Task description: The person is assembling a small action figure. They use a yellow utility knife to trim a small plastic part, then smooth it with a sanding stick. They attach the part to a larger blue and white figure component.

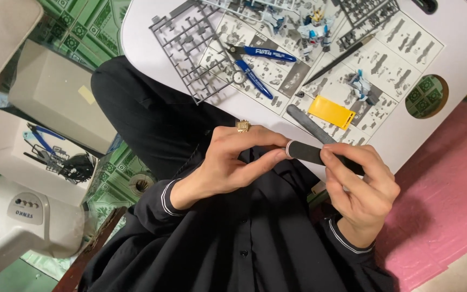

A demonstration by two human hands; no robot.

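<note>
Fingers of my right hand (pixel 360 184) gripped the dark sanding stick (pixel 312 153), its long axis running left toward my left hand (pixel 233 159), whose fingertips pinched a tiny part against its end.

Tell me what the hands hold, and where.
Right hand grips a dark sanding stick around its middle; left fingertips pinch its end, perhaps with a small pale part there.

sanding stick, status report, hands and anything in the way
Left hand pinches the tip of the sanding stick. Right hand grips its other end. Held over the lap, nothing blocking; blue nippers idle on the table.
</note>
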